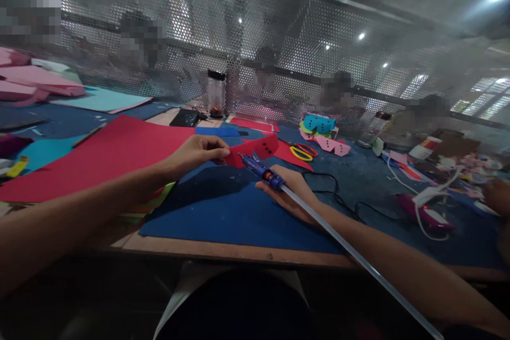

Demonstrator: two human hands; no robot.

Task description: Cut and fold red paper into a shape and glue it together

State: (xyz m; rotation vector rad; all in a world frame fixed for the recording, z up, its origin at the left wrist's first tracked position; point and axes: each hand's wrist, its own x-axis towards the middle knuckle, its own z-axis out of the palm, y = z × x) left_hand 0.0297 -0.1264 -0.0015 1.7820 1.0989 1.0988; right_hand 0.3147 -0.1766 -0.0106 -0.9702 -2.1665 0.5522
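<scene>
My left hand (203,151) pinches the left end of a folded red paper strip (258,147), which has black dots on its right part and is raised above the blue mat (235,212). In my right hand (295,191) is a blue glue gun (261,169). A long clear glue stick (350,249) runs out of its back, past my forearm. The nozzle meets or nearly meets the red strip near my left fingertips; whether they touch I cannot tell. A large red sheet (119,154) lies under and beside my left arm.
Yellow-handled scissors (300,154) lie behind the glue gun, near pink and blue dotted paper pieces (319,123). A jar (216,94) stands by the perforated metal screen (271,26). At right are a black cable (338,196), a magenta device (426,212) and another person's hand (498,196).
</scene>
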